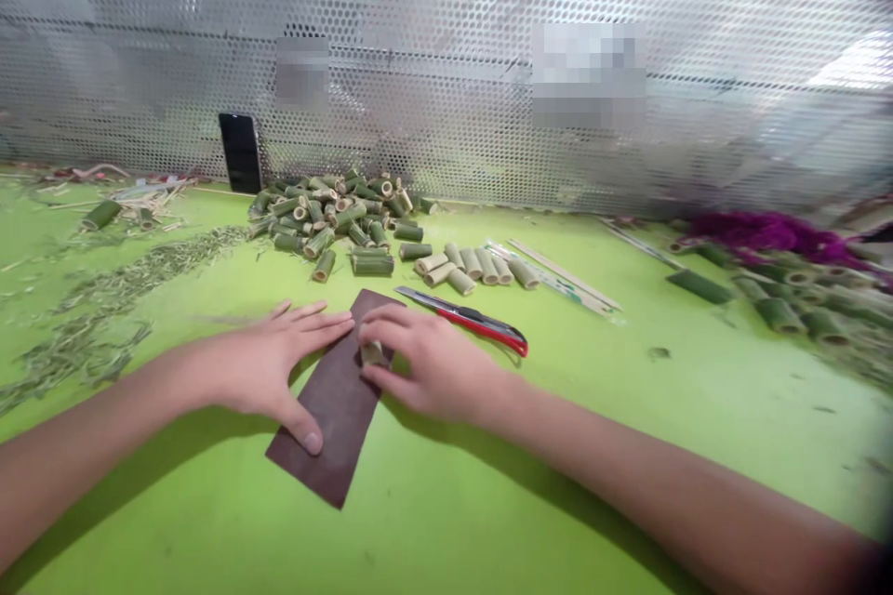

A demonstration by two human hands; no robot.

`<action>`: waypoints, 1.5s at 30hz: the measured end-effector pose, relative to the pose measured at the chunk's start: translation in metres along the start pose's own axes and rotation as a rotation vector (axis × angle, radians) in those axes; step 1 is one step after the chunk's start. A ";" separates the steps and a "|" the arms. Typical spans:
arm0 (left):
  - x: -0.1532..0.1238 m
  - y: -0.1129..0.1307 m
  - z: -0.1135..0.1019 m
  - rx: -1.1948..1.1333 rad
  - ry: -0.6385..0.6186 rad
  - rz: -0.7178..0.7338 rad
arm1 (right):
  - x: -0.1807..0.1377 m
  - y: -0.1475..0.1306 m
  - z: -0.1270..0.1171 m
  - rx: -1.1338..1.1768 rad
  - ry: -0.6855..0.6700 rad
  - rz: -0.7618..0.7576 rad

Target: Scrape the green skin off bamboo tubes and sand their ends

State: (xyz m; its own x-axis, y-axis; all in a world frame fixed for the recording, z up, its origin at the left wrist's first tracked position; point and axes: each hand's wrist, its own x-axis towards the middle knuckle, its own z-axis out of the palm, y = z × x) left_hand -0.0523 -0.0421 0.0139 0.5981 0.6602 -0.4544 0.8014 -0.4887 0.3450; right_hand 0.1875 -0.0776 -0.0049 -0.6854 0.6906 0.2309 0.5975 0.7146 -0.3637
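Perforated metal sheeting [446, 153] backs the green bench [488, 530]. Left hand [261, 367] lies spread over brown sandpaper [340, 432], fingers gripping nothing. Right hand [439, 367] holds a short bamboo tube [372, 354] on it between curled fingers. Expect a light, rigid tube; grip its side walls.

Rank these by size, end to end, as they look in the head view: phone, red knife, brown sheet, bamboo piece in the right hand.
1. Brown sheet
2. Red knife
3. Phone
4. Bamboo piece, partly hidden by the right hand
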 end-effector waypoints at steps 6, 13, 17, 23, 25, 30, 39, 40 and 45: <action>0.001 -0.002 0.003 0.031 0.028 0.018 | -0.003 -0.001 0.004 -0.036 -0.061 -0.387; -0.001 -0.001 0.003 0.026 0.021 0.034 | -0.003 -0.003 0.002 -0.066 -0.043 -0.211; 0.000 -0.002 0.003 0.016 0.034 0.028 | -0.001 -0.002 0.001 -0.064 -0.037 -0.192; 0.001 -0.006 0.005 0.016 0.040 0.033 | -0.004 -0.010 0.001 0.021 -0.095 -0.209; 0.001 -0.006 0.006 0.019 0.047 0.041 | -0.004 -0.009 0.000 0.064 -0.127 -0.229; 0.000 -0.004 0.004 0.024 0.037 0.033 | 0.000 -0.006 -0.003 0.027 -0.044 0.101; 0.000 -0.003 0.004 0.022 0.039 0.022 | 0.000 -0.003 -0.004 -0.045 -0.036 0.082; 0.001 -0.004 0.004 0.021 0.043 0.037 | 0.000 -0.004 -0.004 -0.055 -0.040 0.043; 0.001 -0.004 0.004 0.028 0.043 0.038 | 0.000 -0.003 0.000 -0.056 -0.043 -0.138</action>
State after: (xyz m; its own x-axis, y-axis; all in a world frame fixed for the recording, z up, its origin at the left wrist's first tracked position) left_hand -0.0544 -0.0416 0.0086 0.6275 0.6649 -0.4052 0.7786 -0.5289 0.3377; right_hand 0.1854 -0.0797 -0.0039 -0.7790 0.5807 0.2363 0.5179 0.8085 -0.2796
